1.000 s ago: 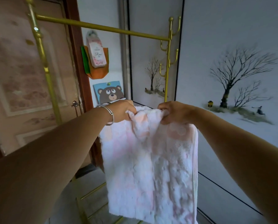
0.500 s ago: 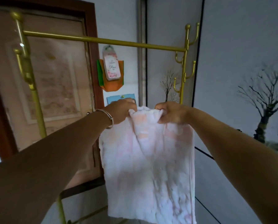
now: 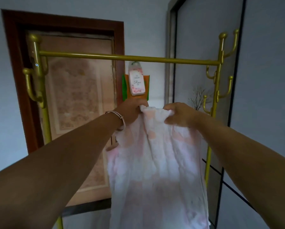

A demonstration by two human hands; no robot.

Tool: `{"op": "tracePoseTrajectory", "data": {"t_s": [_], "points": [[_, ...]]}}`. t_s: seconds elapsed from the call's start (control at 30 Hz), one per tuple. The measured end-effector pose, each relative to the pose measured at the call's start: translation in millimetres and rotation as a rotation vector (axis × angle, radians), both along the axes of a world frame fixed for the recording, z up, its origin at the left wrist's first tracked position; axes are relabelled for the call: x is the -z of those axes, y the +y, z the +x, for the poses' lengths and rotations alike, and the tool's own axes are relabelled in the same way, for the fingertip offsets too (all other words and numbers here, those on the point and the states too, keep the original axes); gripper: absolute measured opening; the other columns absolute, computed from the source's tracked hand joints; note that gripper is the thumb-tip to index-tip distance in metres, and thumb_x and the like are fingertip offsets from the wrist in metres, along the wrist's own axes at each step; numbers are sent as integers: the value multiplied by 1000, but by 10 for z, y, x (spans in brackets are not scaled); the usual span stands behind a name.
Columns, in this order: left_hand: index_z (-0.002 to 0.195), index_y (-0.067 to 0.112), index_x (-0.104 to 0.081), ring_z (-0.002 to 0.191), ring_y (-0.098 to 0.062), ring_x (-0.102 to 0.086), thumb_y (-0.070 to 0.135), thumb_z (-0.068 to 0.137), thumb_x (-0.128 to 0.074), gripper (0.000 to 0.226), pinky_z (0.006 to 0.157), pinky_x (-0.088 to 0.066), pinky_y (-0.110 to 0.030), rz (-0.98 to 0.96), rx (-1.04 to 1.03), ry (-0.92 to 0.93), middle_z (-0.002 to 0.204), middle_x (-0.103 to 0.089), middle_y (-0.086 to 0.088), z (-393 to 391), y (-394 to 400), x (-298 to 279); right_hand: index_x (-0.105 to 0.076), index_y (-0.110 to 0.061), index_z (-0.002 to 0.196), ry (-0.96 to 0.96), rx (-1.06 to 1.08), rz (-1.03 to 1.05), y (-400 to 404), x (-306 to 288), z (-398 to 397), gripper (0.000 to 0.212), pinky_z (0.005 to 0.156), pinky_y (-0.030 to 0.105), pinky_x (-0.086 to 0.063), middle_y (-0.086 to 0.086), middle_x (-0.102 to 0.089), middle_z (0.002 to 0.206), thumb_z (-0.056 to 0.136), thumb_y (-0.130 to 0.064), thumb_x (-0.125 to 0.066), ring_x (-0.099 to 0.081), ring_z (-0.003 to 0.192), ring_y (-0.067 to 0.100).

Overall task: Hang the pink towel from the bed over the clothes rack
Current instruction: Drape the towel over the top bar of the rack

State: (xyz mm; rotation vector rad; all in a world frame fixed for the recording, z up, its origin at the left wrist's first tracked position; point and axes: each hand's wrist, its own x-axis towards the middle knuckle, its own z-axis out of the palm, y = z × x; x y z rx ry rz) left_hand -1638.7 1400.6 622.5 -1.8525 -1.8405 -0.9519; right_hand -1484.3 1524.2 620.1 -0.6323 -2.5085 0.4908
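The pink towel (image 3: pixel 156 162) hangs down in front of me, pale pink and white, held by its top edge. My left hand (image 3: pixel 132 111), with a bracelet on the wrist, grips the top left corner. My right hand (image 3: pixel 178 115) grips the top right corner, and the edge sags between them. The gold clothes rack (image 3: pixel 130 58) stands straight ahead; its horizontal bar runs across above both hands. The towel's top edge is well below the bar and apart from it. The towel's lower end runs out of view.
Gold posts with curved hooks stand at the rack's left (image 3: pixel 36 76) and right (image 3: pixel 218 83) ends. Behind it are a brown-framed door (image 3: pixel 75 100), an orange wall pocket holding a pink packet (image 3: pixel 136 81), and a sliding panel painted with a tree (image 3: pixel 198 98).
The view has tilted upward and come to face the rack squarely, so the bar now sits level above my hands. Both hands keep the same grip on the towel's top edge.
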Motion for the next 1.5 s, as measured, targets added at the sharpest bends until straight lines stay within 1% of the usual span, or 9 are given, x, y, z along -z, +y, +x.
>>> {"op": "tracePoseTrajectory", "data": {"t_s": [0.2, 0.37, 0.47, 0.7, 0.9, 1.07, 1.23, 1.4, 1.5], "points": [[94, -8, -69, 93, -18, -47, -15, 78, -42, 33, 68, -34, -16, 28, 49, -219, 96, -61, -20, -333, 312, -160, -70, 1, 103, 143, -61, -66, 101, -143, -298, 28, 60, 11, -41, 8, -61, 92, 80, 12, -58, -54, 88, 16], [77, -4, -69, 57, -1, -51, 3, 60, -41, 34, 50, -36, 2, 56, 115, -297, 72, -57, -8, -577, 575, -285, -67, -9, 112, 210, -37, -281, 225, -244, -573, 39, 68, 24, -48, 11, -63, 98, 81, 12, -57, -58, 92, 24], [56, 7, -63, 45, 4, -50, -12, 72, -50, 28, 49, -37, -2, 18, 116, -335, 46, -51, 6, -691, 738, -295, -63, -7, 120, 166, 28, -366, 300, -273, -682, 42, 86, 37, -54, 18, -65, 112, 81, 8, -58, -63, 100, 34], [72, 1, -61, 53, 2, -46, -21, 80, -45, 28, 51, -39, 0, 54, 56, -380, 75, -53, -10, -865, 1025, -309, -59, -10, 124, 11, -34, -423, 458, -397, -813, 43, 75, 34, -55, 13, -65, 107, 85, 7, -57, -62, 88, 28], [66, 1, -64, 69, -16, -48, -24, 77, -39, 37, 64, -42, -20, 139, -29, -347, 78, -51, -11, -900, 1281, -480, -52, -12, 135, 129, -88, -493, 746, -553, -850, 53, 84, 36, -52, 15, -55, 132, 86, 7, -56, -57, 110, 35], [80, -3, -68, 73, -21, -58, -23, 80, -41, 34, 73, -45, -32, 195, -60, -305, 83, -62, -19, -865, 1478, -612, -57, -3, 123, 239, -92, -581, 945, -650, -862, 38, 63, 29, -51, 17, -62, 105, 85, 3, -56, -59, 80, 29], [60, 5, -59, 61, -6, -41, -20, 83, -37, 40, 50, -37, -12, 283, -71, -366, 71, -50, -5, -906, 1491, -689, -56, -10, 76, 458, -257, -922, 1076, -711, -900, 20, 52, 22, -43, 5, -56, 55, 92, -20, -49, -48, 53, 16], [84, -9, -66, 78, -8, -64, -24, 82, -35, 35, 60, -40, -15, 291, -55, -423, 81, -64, -18, -892, 1397, -709, -60, -10, 75, 353, -44, -557, 1114, -747, -945, 16, 57, 25, -47, 5, -61, 74, 85, -21, -64, -56, 65, 19], [52, -1, -64, 61, 1, -65, -28, 80, -36, 48, 53, -41, -10, 235, 59, -446, 55, -71, 2, -830, 1351, -682, -59, -15, 113, 155, -128, -306, 984, -746, -1017, 31, 59, 24, -43, 0, -59, 102, 94, -38, -52, -56, 83, 17]]}}
